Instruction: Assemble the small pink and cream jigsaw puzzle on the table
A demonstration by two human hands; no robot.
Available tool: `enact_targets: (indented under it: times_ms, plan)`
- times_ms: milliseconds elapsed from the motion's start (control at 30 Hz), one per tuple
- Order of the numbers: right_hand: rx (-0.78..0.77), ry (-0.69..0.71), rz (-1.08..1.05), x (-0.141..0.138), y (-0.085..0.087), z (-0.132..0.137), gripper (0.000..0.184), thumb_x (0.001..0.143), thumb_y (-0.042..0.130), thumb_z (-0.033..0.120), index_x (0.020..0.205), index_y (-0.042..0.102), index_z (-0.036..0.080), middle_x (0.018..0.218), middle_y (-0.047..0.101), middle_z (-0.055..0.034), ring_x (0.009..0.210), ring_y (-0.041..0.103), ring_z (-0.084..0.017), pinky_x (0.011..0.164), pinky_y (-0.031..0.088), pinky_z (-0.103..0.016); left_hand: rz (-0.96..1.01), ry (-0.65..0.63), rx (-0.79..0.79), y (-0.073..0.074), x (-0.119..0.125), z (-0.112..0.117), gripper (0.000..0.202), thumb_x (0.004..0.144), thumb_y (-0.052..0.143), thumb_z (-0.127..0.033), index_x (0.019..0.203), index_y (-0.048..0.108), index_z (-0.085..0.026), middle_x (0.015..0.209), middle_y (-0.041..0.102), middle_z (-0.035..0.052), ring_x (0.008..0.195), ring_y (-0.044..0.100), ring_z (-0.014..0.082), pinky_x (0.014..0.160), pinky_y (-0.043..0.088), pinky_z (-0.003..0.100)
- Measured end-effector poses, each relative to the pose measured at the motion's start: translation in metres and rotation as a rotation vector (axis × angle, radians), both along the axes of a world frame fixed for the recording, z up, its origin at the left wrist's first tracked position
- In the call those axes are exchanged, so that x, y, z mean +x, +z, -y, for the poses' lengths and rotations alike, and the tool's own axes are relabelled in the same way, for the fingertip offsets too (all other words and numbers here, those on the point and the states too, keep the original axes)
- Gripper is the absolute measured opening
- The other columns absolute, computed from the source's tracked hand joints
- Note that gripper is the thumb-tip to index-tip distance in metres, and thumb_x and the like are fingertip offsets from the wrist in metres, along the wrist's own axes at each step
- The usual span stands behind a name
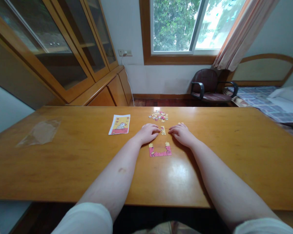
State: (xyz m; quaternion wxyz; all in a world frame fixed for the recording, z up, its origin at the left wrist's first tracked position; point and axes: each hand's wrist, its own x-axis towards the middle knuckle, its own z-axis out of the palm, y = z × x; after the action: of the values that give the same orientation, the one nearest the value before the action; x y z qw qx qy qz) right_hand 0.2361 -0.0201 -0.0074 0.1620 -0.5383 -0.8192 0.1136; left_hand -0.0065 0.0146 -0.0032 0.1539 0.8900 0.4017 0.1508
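My left hand [149,132] rests on the table with its fingers stretched out toward a short yellow strip of joined jigsaw pieces [163,130]. Its fingertips lie right beside the strip's left side. On the other side, a little apart from the strip, my right hand [181,133] lies with loosely bent fingers and nothing visible in them. Some yellow pieces [181,123] peek out just beyond its knuckles. Nearer to me sits a U-shaped pink jigsaw border [160,154] with yellow upper ends. Behind the hands is a pile of loose jigsaw pieces [158,115].
A picture card [120,124] showing a white animal on yellow and pink lies left of my hands. Farther left is a clear plastic bag [41,131] on the wooden table [88,162]. Beyond the table stand a glass-doored cabinet [88,87] and an armchair [206,83].
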Motion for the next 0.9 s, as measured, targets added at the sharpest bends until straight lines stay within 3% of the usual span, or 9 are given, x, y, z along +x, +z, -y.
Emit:
enact_targets:
  times_ms: [200, 367, 733, 900]
  plan:
    - [-0.020, 0.031, 0.023, 0.000, 0.000, 0.001, 0.030, 0.090, 0.049, 0.024, 0.103, 0.076, 0.027, 0.107, 0.072, -0.0060, 0.100, 0.058, -0.023, 0.096, 0.039, -0.040, 0.004, 0.004, -0.004, 0.000, 0.000, 0.000, 0.028, 0.089, 0.052, -0.032, 0.106, 0.074, -0.027, 0.122, 0.066, 0.0035, 0.116, 0.056, 0.0229, 0.107, 0.041, 0.040]
    - [0.018, 0.025, -0.009, 0.001, -0.004, -0.001, 0.027, 0.090, 0.051, 0.024, 0.100, 0.076, 0.026, 0.115, 0.070, -0.0048, 0.105, 0.056, -0.024, 0.099, 0.036, -0.043, -0.002, 0.002, -0.006, 0.001, 0.000, 0.002, 0.028, 0.088, 0.053, -0.031, 0.105, 0.075, -0.027, 0.122, 0.066, 0.0037, 0.116, 0.056, 0.0234, 0.107, 0.041, 0.040]
    - [0.011, 0.056, 0.018, -0.005, 0.007, 0.008, 0.025, 0.091, 0.054, 0.029, 0.102, 0.077, 0.028, 0.105, 0.071, -0.0053, 0.097, 0.055, -0.024, 0.093, 0.037, -0.041, -0.008, -0.037, -0.074, 0.004, -0.001, 0.005, 0.029, 0.084, 0.058, -0.031, 0.109, 0.074, -0.031, 0.130, 0.061, 0.0046, 0.123, 0.051, 0.0260, 0.110, 0.038, 0.044]
    - [0.062, -0.080, 0.039, -0.004, 0.007, 0.006, 0.019, 0.088, 0.062, 0.034, 0.090, 0.077, 0.023, 0.098, 0.071, -0.0068, 0.096, 0.057, -0.024, 0.095, 0.034, -0.040, -0.006, -0.043, -0.069, 0.003, -0.001, 0.004, 0.029, 0.085, 0.057, -0.034, 0.110, 0.074, -0.031, 0.132, 0.060, 0.0044, 0.124, 0.050, 0.0271, 0.110, 0.037, 0.045]
